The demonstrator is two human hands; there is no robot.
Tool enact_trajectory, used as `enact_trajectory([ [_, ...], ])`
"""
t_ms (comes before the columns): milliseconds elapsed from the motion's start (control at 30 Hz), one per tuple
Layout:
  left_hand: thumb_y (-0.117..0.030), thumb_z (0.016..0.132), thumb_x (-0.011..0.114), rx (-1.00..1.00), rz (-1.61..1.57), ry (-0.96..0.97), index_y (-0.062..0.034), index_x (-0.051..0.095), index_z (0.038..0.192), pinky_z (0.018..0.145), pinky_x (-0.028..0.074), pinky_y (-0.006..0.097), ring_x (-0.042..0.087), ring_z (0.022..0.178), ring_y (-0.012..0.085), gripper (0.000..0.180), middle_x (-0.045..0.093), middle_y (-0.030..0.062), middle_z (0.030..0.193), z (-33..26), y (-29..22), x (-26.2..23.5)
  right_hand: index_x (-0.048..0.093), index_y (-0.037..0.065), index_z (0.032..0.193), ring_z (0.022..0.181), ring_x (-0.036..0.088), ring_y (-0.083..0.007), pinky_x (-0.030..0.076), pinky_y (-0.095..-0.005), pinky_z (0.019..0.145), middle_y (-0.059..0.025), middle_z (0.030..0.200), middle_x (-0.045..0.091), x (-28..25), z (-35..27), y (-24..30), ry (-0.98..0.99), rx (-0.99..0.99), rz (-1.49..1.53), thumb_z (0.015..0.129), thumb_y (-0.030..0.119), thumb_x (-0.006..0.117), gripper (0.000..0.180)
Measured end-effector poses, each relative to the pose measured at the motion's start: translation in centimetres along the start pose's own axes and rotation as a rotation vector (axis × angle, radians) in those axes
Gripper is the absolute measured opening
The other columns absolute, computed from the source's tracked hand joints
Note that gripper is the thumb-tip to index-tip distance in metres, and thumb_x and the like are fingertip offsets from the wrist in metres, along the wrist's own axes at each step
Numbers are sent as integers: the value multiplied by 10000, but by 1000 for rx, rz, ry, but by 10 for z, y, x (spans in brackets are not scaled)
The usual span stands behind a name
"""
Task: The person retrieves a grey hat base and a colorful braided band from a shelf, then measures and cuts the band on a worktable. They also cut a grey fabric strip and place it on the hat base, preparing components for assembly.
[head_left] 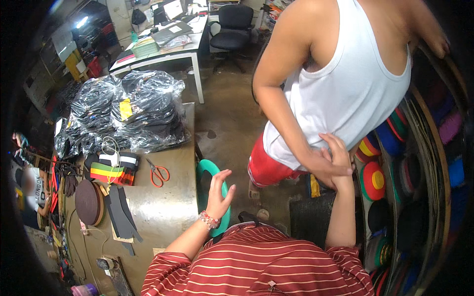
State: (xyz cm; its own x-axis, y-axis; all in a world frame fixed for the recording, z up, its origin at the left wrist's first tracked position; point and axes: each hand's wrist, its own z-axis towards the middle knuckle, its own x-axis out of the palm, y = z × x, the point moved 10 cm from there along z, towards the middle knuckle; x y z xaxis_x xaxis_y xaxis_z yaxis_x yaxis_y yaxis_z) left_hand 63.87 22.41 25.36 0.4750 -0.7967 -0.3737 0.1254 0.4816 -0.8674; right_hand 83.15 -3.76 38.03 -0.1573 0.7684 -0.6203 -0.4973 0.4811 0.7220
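My left hand (218,196) is raised beside the table's edge, fingers stretched and holding nothing. A beaded bracelet (210,220) circles its wrist. Behind it stands a round teal-green plastic thing (208,166), partly hidden. My right hand (339,159) touches the hand (320,167) of a person in a white tank top (340,79) and red shorts (264,165). That hand lies across my right palm and wrist, while my fingers point upward. Between the two hands no object shows.
On the metal-topped table (168,212) lie plastic-wrapped dark bundles (123,108), orange-handled scissors (158,172), a brown webbing roll (89,202), striped bands (111,173) and dark strips (122,212). Shelves of coloured rolls (373,180) line the right. A desk (163,56) and black chair (232,29) stand behind.
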Motion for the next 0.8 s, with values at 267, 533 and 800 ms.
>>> enact_trajectory([
  [267,-60,777,631,200,1,11,-39,499,1195,988,362,409,445,1173,324,438,472,167,1226,50,-74,62,595,-24,1071,909,590,-135,460,-249,818,-94,1012,622,31,9,-93,339,414,759,867,97,539,244],
  [533,-261,632,817,393,156,-65,-140,356,1352,1031,324,479,292,1283,391,863,203,199,1386,79,-99,135,491,-64,1236,1034,569,-154,436,-253,906,-151,1169,569,26,3,-89,792,499,878,936,68,409,337],
  [800,-128,667,773,408,370,-155,-99,163,1436,1052,254,496,179,1317,432,982,170,233,1406,69,-89,152,415,7,1336,1142,492,-122,386,-246,992,-84,1301,491,40,-2,-66,1078,439,1007,929,51,420,410],
])
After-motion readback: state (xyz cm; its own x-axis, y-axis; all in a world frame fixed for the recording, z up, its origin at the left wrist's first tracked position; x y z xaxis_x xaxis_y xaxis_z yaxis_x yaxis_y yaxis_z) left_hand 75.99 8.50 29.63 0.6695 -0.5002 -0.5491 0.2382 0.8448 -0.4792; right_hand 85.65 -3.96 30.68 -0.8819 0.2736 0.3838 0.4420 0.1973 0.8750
